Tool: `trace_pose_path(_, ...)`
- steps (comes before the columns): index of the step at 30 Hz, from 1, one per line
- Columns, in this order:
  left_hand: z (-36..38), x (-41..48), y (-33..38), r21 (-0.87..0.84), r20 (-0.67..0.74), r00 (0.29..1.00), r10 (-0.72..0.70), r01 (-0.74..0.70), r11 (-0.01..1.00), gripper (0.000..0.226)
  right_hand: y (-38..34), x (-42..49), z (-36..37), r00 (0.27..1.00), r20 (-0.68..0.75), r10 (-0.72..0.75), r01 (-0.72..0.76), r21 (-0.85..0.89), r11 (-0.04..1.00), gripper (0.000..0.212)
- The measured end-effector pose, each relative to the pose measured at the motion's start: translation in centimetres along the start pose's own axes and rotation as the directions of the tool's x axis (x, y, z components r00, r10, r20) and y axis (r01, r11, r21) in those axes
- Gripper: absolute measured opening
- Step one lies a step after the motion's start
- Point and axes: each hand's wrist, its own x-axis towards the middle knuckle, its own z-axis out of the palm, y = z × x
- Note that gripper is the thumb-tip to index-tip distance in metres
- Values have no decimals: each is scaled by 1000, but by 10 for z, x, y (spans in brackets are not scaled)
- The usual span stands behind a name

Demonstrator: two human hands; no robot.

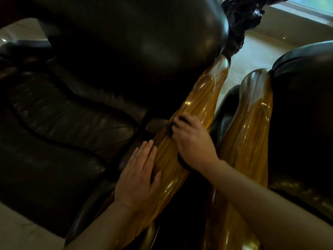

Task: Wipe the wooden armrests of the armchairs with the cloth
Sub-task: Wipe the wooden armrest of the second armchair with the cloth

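Observation:
Two glossy golden wooden armrests run side by side. The left armrest [200, 98] belongs to the dark leather armchair [72, 114] on the left. The right armrest [252, 123] belongs to a second dark armchair [304, 105]. My right hand [192, 141] presses a dark cloth [182, 161] onto the left armrest; only the cloth's edges show under the palm and fingertips. My left hand [140, 177] lies flat with fingers together on the same armrest, just below and left of the right hand, holding nothing.
A dark carved wooden object [237, 20] stands behind the armrests at the top. Pale polished floor [255, 51] shows between the chairs, and at the bottom left. A window sill [306, 13] is at the top right. The gap between the two armrests is narrow.

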Motion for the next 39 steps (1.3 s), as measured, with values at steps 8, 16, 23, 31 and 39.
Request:
trace_pose_path(8, -4, -1, 5, -16, -10, 1000, -27, 27, 1000, 67, 89, 109, -14, 898, 51, 437, -432, -85, 898, 56)
trace_pose_path(16, -2, 1, 2, -9, -5, 1000, -23, 23, 1000, 66, 9, 45, 0, 998, 57, 25, -17, -123, 992, 46)
trace_pose_path(23, 1, -1, 1, -5, -31, 999, -35, 35, 999, 67, 20, 60, -29, 928, -235, 289, -150, 473, 868, 23)
trace_pose_path(31, -2, 1, 4, 21, -4, 1000, -24, 24, 999, 67, 39, 45, -16, 998, 65, -3, 3, -6, 1000, 59)
trace_pose_path(39, 5, 0, 0, 35, -16, 999, 31, -31, 999, 69, 106, 122, -20, 930, 62, 362, -357, -86, 930, 64)
